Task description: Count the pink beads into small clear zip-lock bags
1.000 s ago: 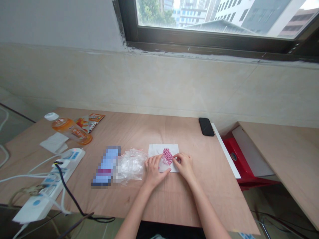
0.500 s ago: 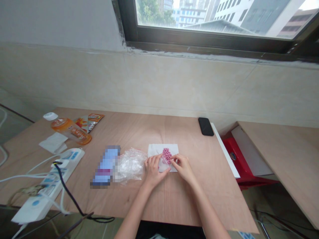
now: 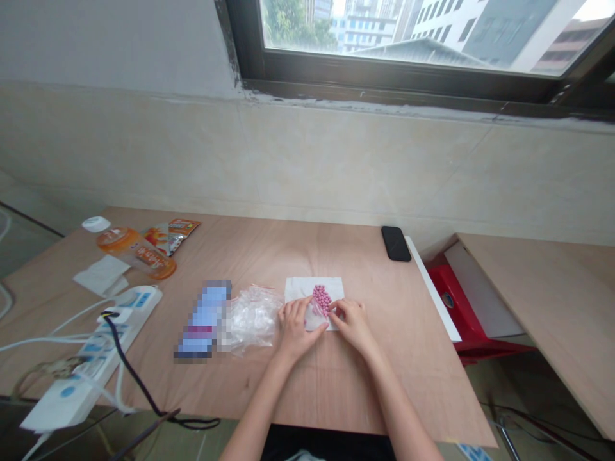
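The person's left hand (image 3: 295, 328) and right hand (image 3: 353, 324) meet over a small clear zip bag (image 3: 318, 312) lying on a white paper napkin (image 3: 298, 290) on a wooden tabletop (image 3: 250, 259). Pink round beads (image 3: 321, 299) bunch in the bag's upper part. The left fingers (image 3: 300, 309) curl together, gripping its lower left side; the right fingers (image 3: 339, 312) pinch its right edge, sitting slightly lower than half a second earlier. A heap of clear plastic bags (image 3: 253, 319) lies just left of the hands.
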Motion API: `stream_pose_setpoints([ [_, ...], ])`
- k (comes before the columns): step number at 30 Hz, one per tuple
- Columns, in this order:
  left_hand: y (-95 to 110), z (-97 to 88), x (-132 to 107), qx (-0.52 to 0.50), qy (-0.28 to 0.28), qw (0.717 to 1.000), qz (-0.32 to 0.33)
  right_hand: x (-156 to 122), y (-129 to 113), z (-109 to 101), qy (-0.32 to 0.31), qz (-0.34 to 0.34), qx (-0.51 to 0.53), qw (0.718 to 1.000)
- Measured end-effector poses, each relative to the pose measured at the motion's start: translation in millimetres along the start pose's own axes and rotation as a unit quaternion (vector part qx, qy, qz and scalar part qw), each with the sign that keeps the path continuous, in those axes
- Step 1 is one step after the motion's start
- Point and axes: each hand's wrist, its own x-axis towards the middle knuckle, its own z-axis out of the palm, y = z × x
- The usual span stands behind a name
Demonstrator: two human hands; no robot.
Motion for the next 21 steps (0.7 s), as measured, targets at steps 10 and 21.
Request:
stream_pose_setpoints([
  [10,-3.2,3.3,-0.5,0.003,0.010,1.000,0.007,5.3,3.9,-0.6,-0.014,-0.014,-0.019,1.000],
  [21,-4.0,4.3,-0.7,0.011,0.020,1.000,0.015,5.8,6.1,-0.9,0.013,-0.006,-0.011,1.000],
])
